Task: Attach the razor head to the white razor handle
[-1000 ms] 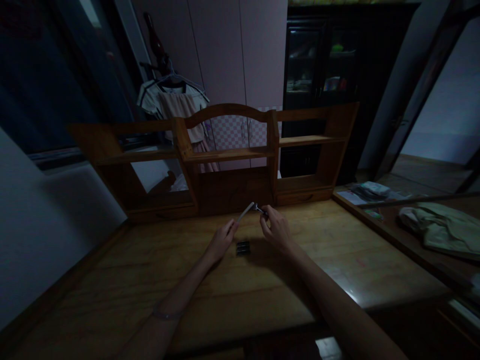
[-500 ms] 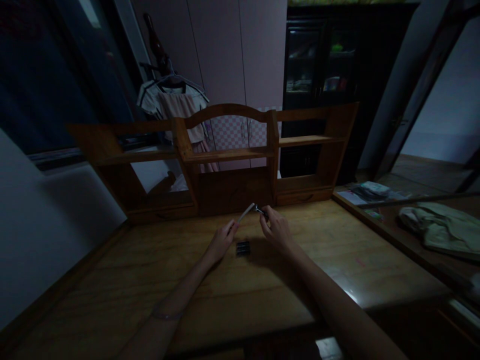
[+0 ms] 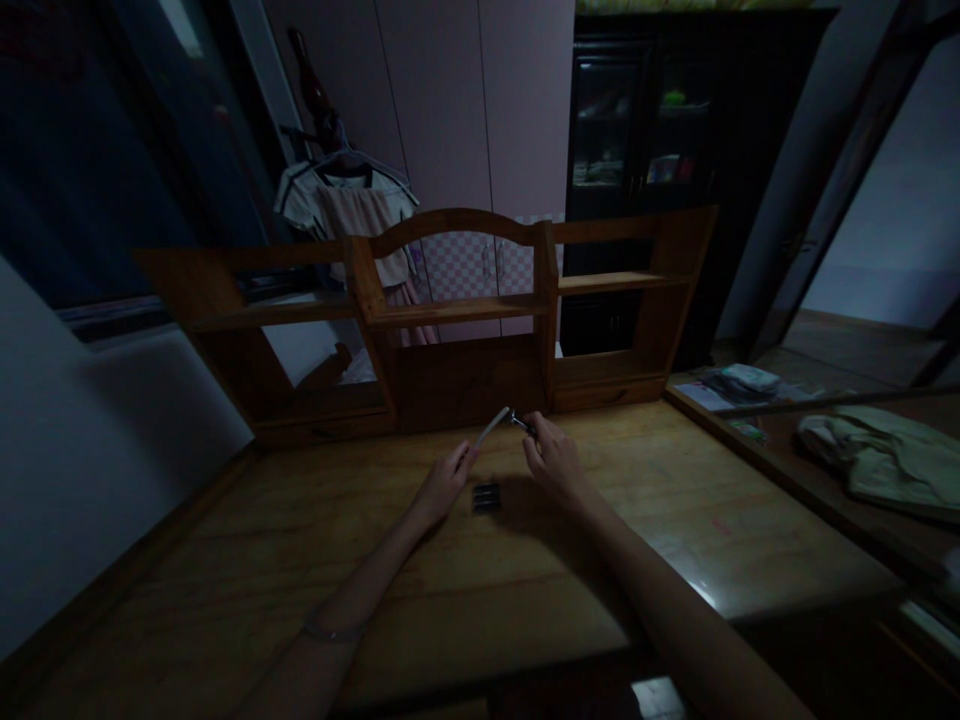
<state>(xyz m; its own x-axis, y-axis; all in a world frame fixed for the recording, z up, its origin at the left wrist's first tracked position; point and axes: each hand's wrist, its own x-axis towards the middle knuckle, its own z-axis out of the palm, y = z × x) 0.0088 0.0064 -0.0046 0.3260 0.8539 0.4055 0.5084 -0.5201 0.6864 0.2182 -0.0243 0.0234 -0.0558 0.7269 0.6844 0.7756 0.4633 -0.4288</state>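
My left hand (image 3: 448,478) is closed on the lower end of a slim pale strip (image 3: 493,425), which slants up to the right and bends slightly near its tip. Closed around a small dark-handled tool with a silver head (image 3: 519,421), my right hand (image 3: 553,452) is on the right. The silver head is right by the strip's upper tip; whether they touch I cannot tell. Below and between both hands, a small black ridged block (image 3: 486,497) with lighter stripes lies on the wooden desk (image 3: 420,620). Dim light hides the exact kind of both held things.
A wooden shelf unit (image 3: 457,312) stands along the desk's far edge. To the right, a pale green garment (image 3: 885,455) and papers (image 3: 731,385) lie beyond the desk's raised edge. A white wall (image 3: 97,480) borders the left. Clothes (image 3: 349,205) hang behind the shelf.
Hardly anything differs. My right hand and the silver-headed tool have shifted very slightly; the strip and the black block stay in place.
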